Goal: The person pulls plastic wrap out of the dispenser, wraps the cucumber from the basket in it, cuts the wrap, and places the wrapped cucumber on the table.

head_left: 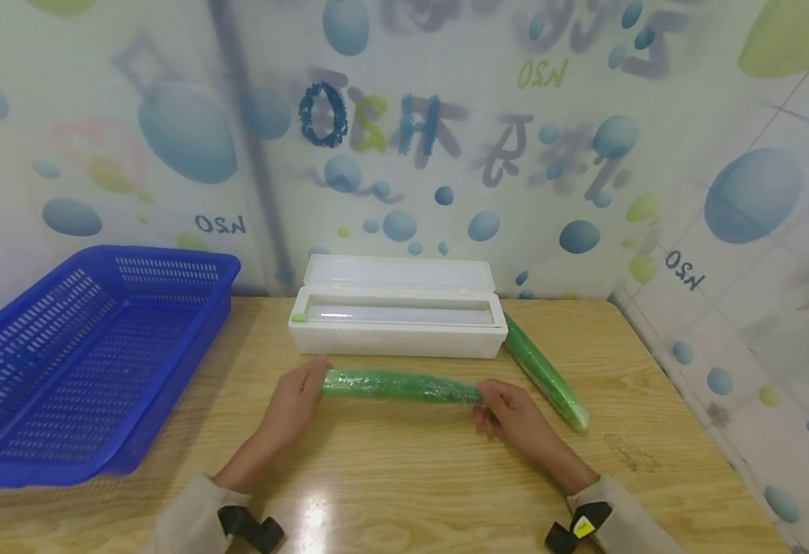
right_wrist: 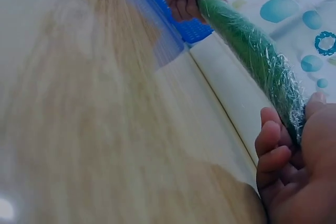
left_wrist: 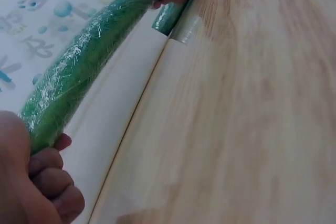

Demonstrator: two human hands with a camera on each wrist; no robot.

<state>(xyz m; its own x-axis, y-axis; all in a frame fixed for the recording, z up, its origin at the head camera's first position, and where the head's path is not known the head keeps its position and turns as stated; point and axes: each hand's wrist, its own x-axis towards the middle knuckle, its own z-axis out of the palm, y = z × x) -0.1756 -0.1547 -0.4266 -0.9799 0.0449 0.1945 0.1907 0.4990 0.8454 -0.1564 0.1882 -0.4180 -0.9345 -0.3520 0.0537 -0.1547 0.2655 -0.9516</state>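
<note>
A long green cucumber (head_left: 401,386) wrapped in shiny cling film is stretched level between both hands, raised over the table. My left hand (head_left: 299,396) grips its left end, with fingers curled round it in the left wrist view. At the other end, my right hand (head_left: 515,415) pinches the tip between thumb and fingers, where the film (right_wrist: 297,114) looks crumpled. Just behind the cucumber stands a white cling film dispenser (head_left: 397,341) with its lid (head_left: 400,273) raised. A second wrapped green cucumber (head_left: 546,373) lies slanted on the table, its far end beside the dispenser's right side.
A blue plastic basket (head_left: 162,392) with slotted walls stands on the left of the wooden table (head_left: 390,477). Behind the table and along its right side are walls (head_left: 446,223) covered in a bubble pattern. A small green piece (head_left: 299,317) sits at the dispenser's left end.
</note>
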